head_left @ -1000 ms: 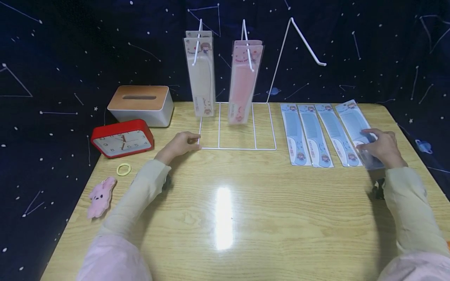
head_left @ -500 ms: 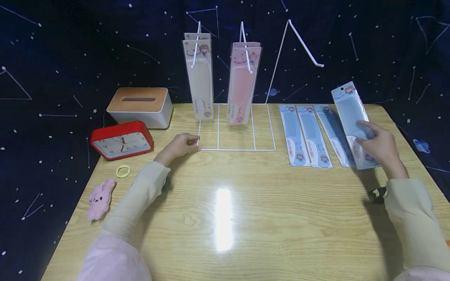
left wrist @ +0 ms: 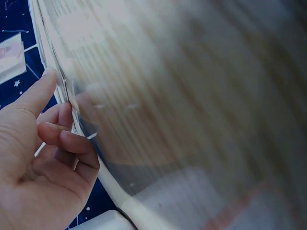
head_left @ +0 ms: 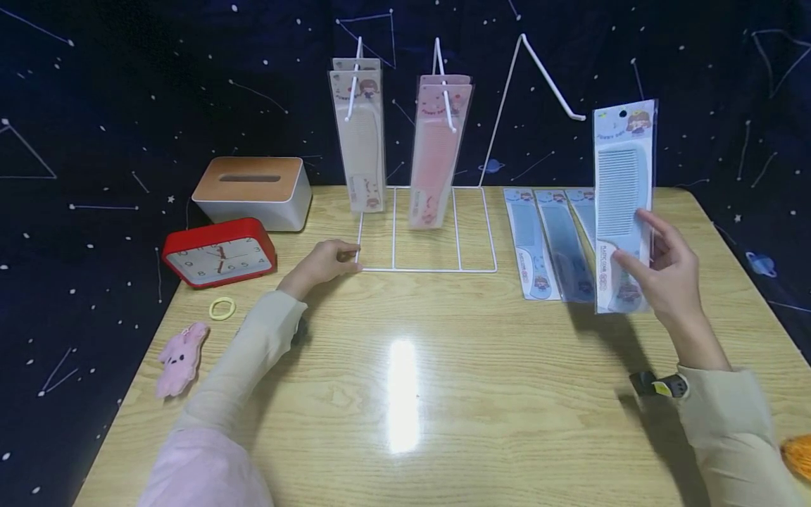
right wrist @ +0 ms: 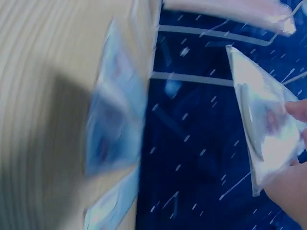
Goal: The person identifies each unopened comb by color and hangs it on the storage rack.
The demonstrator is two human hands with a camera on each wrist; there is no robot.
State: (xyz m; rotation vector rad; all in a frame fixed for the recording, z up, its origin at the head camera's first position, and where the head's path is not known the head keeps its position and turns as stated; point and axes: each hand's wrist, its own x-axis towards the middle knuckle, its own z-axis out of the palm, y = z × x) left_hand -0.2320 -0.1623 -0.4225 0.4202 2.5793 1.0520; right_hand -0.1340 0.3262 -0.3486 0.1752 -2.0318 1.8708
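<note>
In the head view my right hand point(head_left: 674, 278) holds a packaged blue comb point(head_left: 617, 190) upright by its lower part, thumb in front. The right wrist view shows this pack point(right wrist: 268, 124) blurred and at a slant. Three more blue comb packs point(head_left: 531, 239) lie on the table, the rightmost partly hidden behind the held one. My left hand point(head_left: 323, 267) pinches the front left corner of a white wire rack point(head_left: 427, 270). On its prongs hang off-white comb packs point(head_left: 360, 155) and pink comb packs point(head_left: 437, 158). The third prong point(head_left: 551, 74) rises at the right.
At the left stand a tissue box point(head_left: 253, 193) with a wooden lid and a red alarm clock point(head_left: 220, 252). A yellow ring point(head_left: 222, 308) and a pink plush toy point(head_left: 181, 360) lie nearer. Something orange point(head_left: 798, 456) shows at the right edge.
My right hand has lifted the rightmost blue comb pack off the table, turned it upright and brought it leftward. My left hand stays at the rack's corner.
</note>
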